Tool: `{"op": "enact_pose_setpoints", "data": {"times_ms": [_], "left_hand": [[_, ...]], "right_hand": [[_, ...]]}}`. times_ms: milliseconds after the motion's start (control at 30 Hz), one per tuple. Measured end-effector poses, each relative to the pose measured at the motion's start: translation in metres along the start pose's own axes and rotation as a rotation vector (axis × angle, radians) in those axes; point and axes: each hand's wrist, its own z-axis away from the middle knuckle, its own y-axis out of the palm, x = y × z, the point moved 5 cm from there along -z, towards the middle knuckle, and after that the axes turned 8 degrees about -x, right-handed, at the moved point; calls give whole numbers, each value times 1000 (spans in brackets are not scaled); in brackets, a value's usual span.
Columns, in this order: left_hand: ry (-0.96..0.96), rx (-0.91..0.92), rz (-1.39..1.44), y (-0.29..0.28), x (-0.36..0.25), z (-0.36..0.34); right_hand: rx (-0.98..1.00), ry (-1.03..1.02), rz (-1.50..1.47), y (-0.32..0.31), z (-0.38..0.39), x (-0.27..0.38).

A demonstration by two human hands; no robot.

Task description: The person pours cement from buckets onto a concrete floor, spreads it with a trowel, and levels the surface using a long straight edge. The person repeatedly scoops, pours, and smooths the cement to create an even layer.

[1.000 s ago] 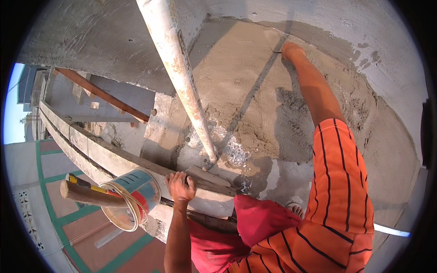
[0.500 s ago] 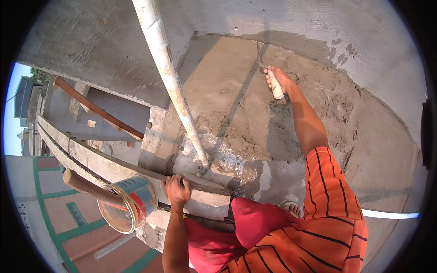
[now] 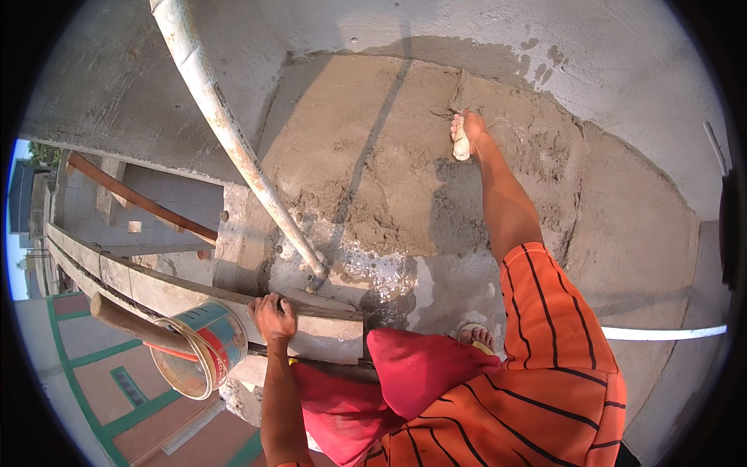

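Wet grey mortar (image 3: 366, 101) is spread over the surface in front of me, smoother toward the wall and rougher nearer me. My right hand (image 3: 475, 128) is closed round the pale handle (image 3: 461, 146) of a trowel, whose blade lies low on the mortar and is mostly hard to make out. My left hand (image 3: 272, 319) grips the top edge of a concrete ledge (image 3: 327, 335) at lower centre, fingers bent over it. Beside that hand, a paint bucket (image 3: 204, 331) holds a wooden tool handle (image 3: 124, 317) and an orange item.
A stained white pipe (image 3: 222, 124) slants down to the mortar's near edge. Rendered walls (image 3: 506, 27) rise behind and at both sides. At left are a wooden timber (image 3: 132, 194) and a drop to pink panels with green bands (image 3: 124, 397). My sandalled foot (image 3: 476, 336) stands right of the ledge.
My right hand has drawn back toward me from the wall's foot, bringing the trowel handle into view. My left hand stayed on the ledge. The scene has shifted left in the view.
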Motion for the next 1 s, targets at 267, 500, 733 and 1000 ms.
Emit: {"op": "enact_pose_setpoints", "data": {"times_ms": [267,500,733,1000], "left_hand": [[-11,15,19,-2,-1,8],[37,-22,-37,1,-3,-1],[0,56,-14,3,-4,-5],[18,64,-58,11,10,2]], "right_hand": [[231,-530,1429,-6,123,41],[-18,-793,2165,-29,61,83],[566,-527,2334,-19,11,123],[-130,-518,1964,35,48,102]]}}
